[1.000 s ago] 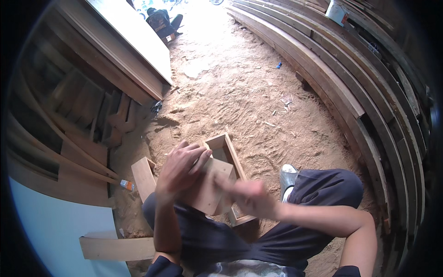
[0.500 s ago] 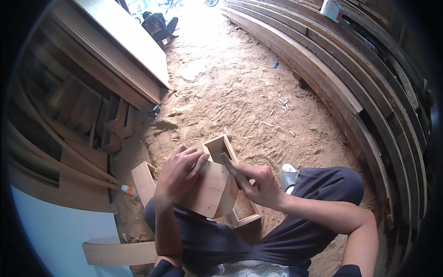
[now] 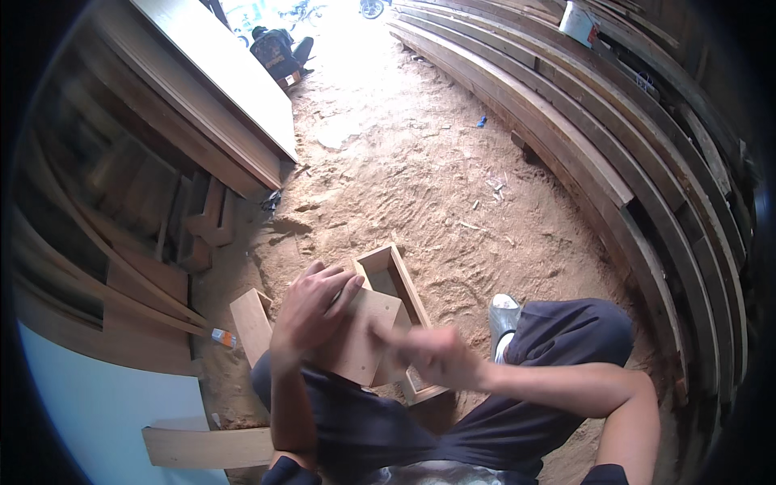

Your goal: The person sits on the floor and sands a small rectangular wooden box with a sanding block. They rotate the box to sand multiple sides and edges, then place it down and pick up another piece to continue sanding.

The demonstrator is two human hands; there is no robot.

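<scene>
A pale wooden box (image 3: pixel 365 333) with a flat top face rests tilted over my lap. My left hand (image 3: pixel 311 311) grips it by its upper left part, fingers bent over the top. My right hand (image 3: pixel 440 356) is closed at the box's right edge, smeared by motion. Between its fingers is a small flat brown piece (image 3: pixel 378 330), whose kind I cannot make out. Beyond and partly under the box, an open rectangular wooden frame (image 3: pixel 411 291) lies on the ground.
Another wooden box piece (image 3: pixel 252 323) lies left of my knee, near a small orange-and-white packet (image 3: pixel 224 337). A board (image 3: pixel 208 447) lies at lower left. Long timbers (image 3: pixel 566 121) are stacked along the right. Sawdust covers the ground (image 3: pixel 380 186). A person (image 3: pixel 275 52) sits far off.
My right hand has moved left and down with the small flat piece, from the box's far right edge onto its face. My left hand stays on the box.
</scene>
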